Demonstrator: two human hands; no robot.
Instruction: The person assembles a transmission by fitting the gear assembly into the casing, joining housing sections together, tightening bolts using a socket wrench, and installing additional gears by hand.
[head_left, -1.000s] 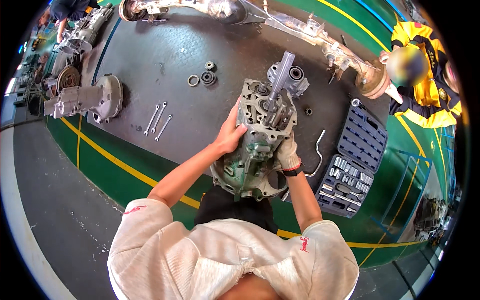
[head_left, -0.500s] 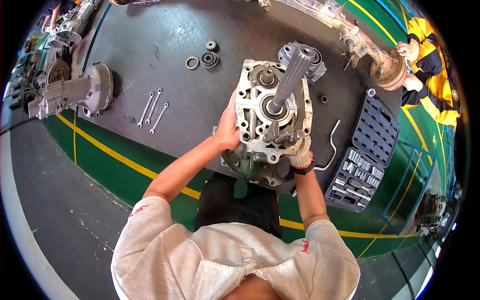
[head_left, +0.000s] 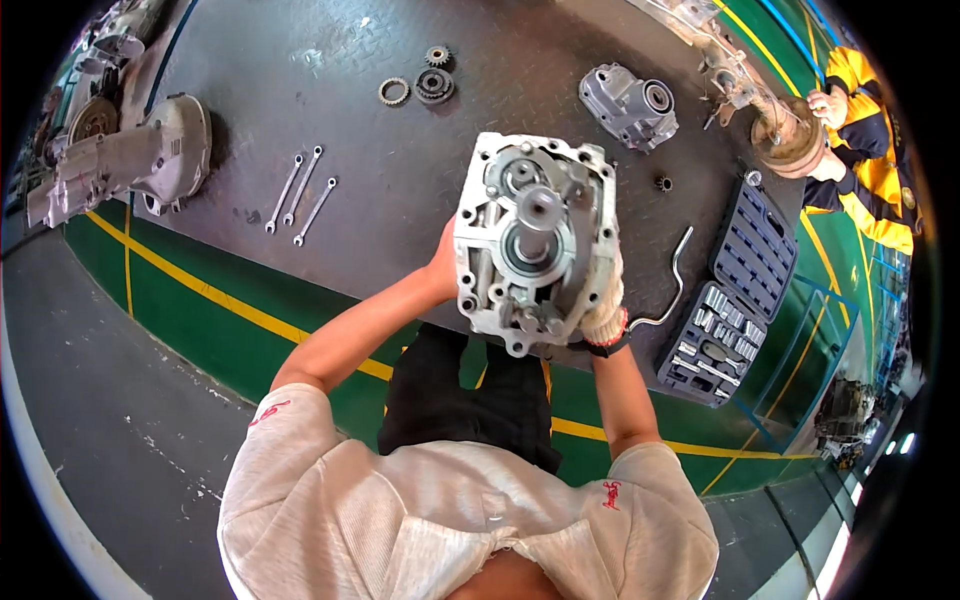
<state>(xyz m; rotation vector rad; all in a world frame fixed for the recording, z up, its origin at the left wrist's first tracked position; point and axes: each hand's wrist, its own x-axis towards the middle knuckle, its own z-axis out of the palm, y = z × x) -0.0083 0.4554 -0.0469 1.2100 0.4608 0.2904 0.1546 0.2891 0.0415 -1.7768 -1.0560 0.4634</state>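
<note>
A grey metal gearbox (head_left: pixel 480 290) is between my hands at the table's near edge, its open face turned up. Out of its middle a splined shaft (head_left: pixel 540 208) points up toward the head view. My bare left hand (head_left: pixel 444 262) grips the left side, with most of its fingers hidden behind the casing. On the lower right side, my right hand (head_left: pixel 604 308), in a pale glove with a red cuff, holds the casing; its fingertips are partly hidden. The gearbox's underside cannot be seen.
Several gears (head_left: pixel 434 85) lie at the far middle, three wrenches (head_left: pixel 303 187) at left. A grey cover housing (head_left: pixel 630 108), small gear (head_left: pixel 663 184), bent bar (head_left: pixel 680 265) and socket set (head_left: pixel 712 340) are at right. A large bell-shaped housing (head_left: pixel 180 150) stands left. Another person (head_left: pixel 860 140) handles an axle (head_left: pixel 785 135).
The gearbox has tilted, so its shaft now points more toward the view, and it has come away from the cover housing. Both hands moved with it, keeping their hold.
</note>
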